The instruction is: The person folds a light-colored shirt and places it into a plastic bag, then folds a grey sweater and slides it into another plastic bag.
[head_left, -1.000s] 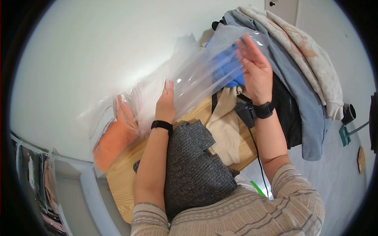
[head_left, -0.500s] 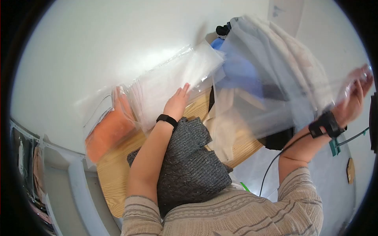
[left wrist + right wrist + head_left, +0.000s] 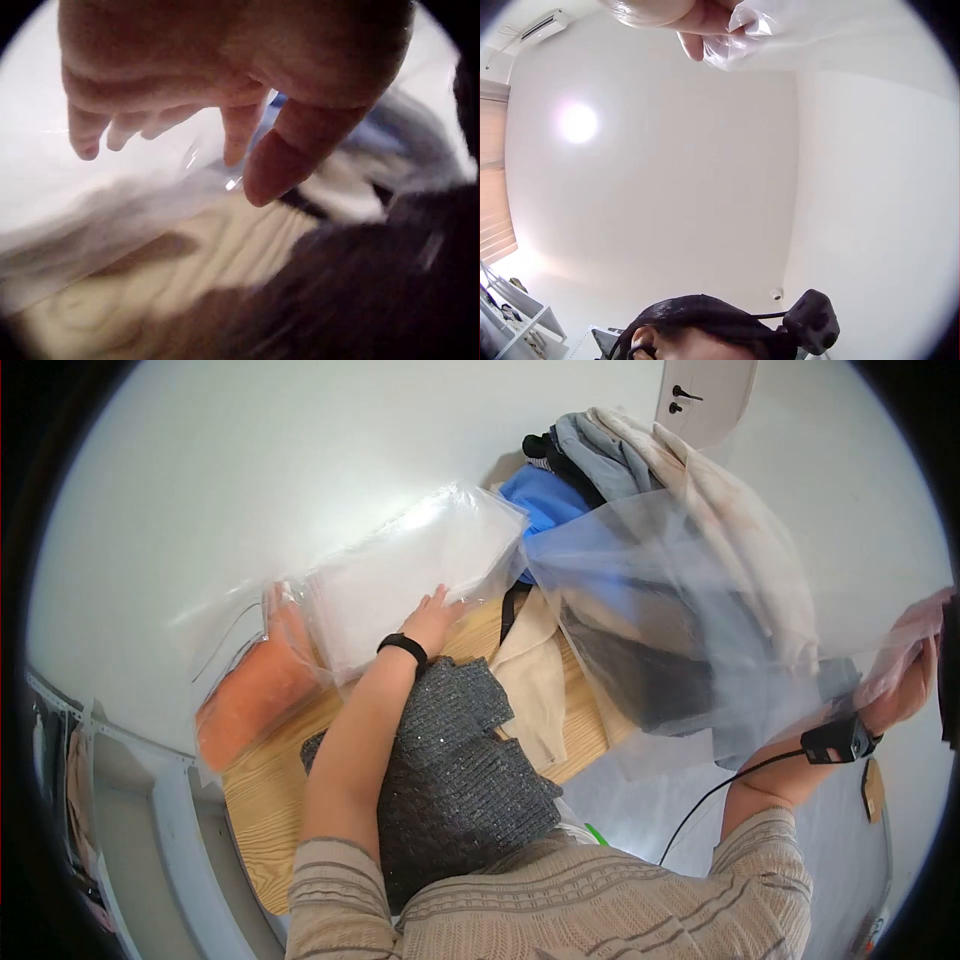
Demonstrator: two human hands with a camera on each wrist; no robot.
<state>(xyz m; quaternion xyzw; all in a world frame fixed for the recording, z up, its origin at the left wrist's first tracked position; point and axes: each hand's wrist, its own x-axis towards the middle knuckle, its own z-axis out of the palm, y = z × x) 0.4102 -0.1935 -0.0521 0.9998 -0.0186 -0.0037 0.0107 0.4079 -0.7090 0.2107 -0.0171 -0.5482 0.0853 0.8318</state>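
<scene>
Out at the right edge of the head view, my right hand [image 3: 900, 675] grips one end of a clear plastic bag [image 3: 650, 670]. The bag stretches out to the left from there, over part of the clothes pile. Bunched plastic [image 3: 754, 22] shows between the right fingers in the right wrist view. My left hand [image 3: 430, 622] rests with extended fingers at the near edge of a stack of clear plastic bags [image 3: 400, 555]. A folded dark grey knitted garment [image 3: 450, 780] lies below the left forearm, close against my body.
An orange garment [image 3: 255, 705] in clear plastic lies left on the wooden table [image 3: 270, 820]. Blue [image 3: 545, 500], beige [image 3: 530, 680] and other clothes are heaped at the right. A cable [image 3: 720, 795] hangs from the right wrist device. White shelving [image 3: 150, 790] stands lower left.
My right hand has swung far right, drawing a plastic bag away from the stack and across the clothes. The left hand has lowered slightly onto the stack's near edge.
</scene>
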